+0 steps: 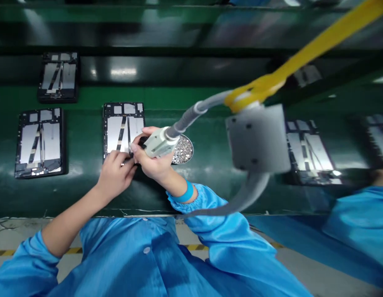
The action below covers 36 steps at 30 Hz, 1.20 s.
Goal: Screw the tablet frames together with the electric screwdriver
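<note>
My right hand (pixel 154 163) is wrapped round a pale electric screwdriver (pixel 160 142), its grey cable rising to the upper right. The dark front of the tool points left, over the lower right part of an opened tablet (pixel 135 123). My left hand (pixel 116 175) is closed at that tablet's lower edge, thumb and fingers pinched close to the screwdriver's front. What the pinch holds, if anything, is too small and hidden to name. Just right of the tool, a round dish of small metal screws (pixel 183 149) is partly covered by my right hand.
More opened tablets lie on the green bench: one at left (pixel 39 144), another behind it (pixel 58 76), one at right (pixel 312 152). A yellow strap (pixel 290 66) suspends a grey box (pixel 258 138) above the bench. At far right shows a co-worker's blue sleeve (pixel 361 222).
</note>
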Motion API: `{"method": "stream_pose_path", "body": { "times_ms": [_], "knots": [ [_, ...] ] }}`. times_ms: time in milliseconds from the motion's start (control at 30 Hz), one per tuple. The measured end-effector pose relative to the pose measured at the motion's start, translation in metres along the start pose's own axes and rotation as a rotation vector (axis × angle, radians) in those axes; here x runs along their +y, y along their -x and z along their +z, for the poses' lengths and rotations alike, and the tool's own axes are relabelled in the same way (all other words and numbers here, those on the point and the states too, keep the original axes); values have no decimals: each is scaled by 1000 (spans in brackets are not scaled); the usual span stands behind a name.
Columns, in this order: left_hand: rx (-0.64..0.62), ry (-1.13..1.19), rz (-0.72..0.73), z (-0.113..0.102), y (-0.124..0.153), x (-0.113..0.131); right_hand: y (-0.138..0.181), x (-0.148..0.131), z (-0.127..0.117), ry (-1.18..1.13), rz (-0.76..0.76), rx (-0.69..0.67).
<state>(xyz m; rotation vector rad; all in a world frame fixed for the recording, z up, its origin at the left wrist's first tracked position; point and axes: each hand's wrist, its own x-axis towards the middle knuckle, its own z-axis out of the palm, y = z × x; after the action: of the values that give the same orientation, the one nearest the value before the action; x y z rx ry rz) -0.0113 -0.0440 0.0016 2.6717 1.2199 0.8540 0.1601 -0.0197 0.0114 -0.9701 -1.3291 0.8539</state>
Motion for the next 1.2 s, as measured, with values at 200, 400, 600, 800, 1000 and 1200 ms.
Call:
{"method": "stream_pose_path", "body": {
  "times_ms": [200, 400, 600, 800, 1000, 1200],
  "knots": [
    [58, 10, -21, 5, 11, 7, -7, -8, 3, -151, -39, -26],
    [-24, -42, -36, 12, 15, 5, -13, -22, -3, -286, -38, 82],
    [-73, -163, 8, 15, 16, 10, -24, -31, -29, -293, 90, 148],
    [-131, -101, 3, 9, 18, 8, -29, -31, -47, -193, 73, 200],
    [-208, -151, -52, 5, 12, 15, -31, -29, -58, -218, 86, 183],
    [-42, -151, 39, 7, 11, 11, -30, -32, -61, -115, 108, 207]
  ]
}}
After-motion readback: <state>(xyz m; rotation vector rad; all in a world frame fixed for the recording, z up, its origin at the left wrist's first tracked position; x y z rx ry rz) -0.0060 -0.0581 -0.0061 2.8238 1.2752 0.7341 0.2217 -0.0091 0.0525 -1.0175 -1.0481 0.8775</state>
